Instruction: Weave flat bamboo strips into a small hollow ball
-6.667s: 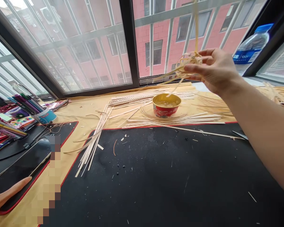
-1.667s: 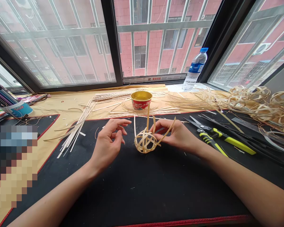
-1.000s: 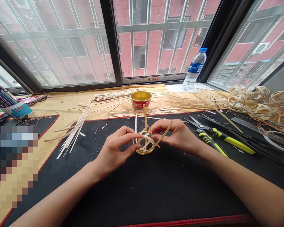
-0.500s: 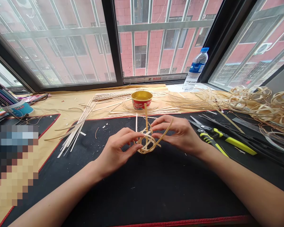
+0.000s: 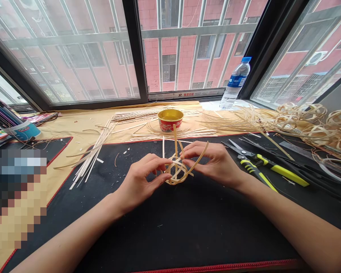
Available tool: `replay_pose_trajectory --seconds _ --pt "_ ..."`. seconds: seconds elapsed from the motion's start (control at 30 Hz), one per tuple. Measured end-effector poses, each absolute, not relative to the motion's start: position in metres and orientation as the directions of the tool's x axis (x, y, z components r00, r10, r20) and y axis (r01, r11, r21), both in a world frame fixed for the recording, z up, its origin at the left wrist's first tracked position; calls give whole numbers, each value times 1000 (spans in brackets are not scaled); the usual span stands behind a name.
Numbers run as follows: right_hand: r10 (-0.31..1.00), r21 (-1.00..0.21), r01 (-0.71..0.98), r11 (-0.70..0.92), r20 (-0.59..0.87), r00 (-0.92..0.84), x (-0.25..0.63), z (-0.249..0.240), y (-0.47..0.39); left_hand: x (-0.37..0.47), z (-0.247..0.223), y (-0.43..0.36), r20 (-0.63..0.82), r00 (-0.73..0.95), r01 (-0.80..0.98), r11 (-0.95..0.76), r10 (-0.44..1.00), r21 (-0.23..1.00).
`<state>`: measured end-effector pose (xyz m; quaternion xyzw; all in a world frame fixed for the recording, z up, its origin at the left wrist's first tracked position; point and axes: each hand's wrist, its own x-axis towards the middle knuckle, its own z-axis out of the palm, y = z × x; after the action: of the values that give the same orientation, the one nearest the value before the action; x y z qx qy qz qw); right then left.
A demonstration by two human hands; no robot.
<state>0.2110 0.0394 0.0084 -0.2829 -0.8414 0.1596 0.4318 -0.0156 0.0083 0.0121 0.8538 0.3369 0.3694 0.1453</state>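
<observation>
A small open ball woven from pale bamboo strips (image 5: 176, 175) is held between my hands over the black mat (image 5: 170, 227). Several loose strip ends stick up and out of it, one tall in the middle and one curving to the upper right. My left hand (image 5: 143, 174) pinches the ball's left side between thumb and fingers. On the other side, my right hand (image 5: 208, 161) is closed with thumb and fingertips on a strip at the ball's upper right. The fingers partly hide the weave there.
Scissors (image 5: 241, 151) and yellow-black pliers (image 5: 281, 170) lie right. A red and gold bowl (image 5: 170, 122) stands behind the hands. Loose strips (image 5: 93, 155) lie left, woven balls (image 5: 312, 121) far right. A water bottle (image 5: 234, 85) is by the window, a pen holder (image 5: 24, 131) at left.
My right hand has shifted slightly, and the strip under its fingertips now forms a more open loop above the ball. My left hand keeps its pinch in the same place.
</observation>
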Motion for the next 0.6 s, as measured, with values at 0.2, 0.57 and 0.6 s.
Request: replay_pose_trajectory --seconds 0.2,0.57,0.6 --pt "642 -549 337 765 612 -462 210 9 38 -16 13 8 528 501 469 -728 686 500" --pt "774 -711 346 613 450 -446 210 10 38 -15 13 8 520 504 469 -724 690 506" --pt "784 -725 346 596 434 -444 210 10 39 -16 13 7 519 505 469 -724 690 506"
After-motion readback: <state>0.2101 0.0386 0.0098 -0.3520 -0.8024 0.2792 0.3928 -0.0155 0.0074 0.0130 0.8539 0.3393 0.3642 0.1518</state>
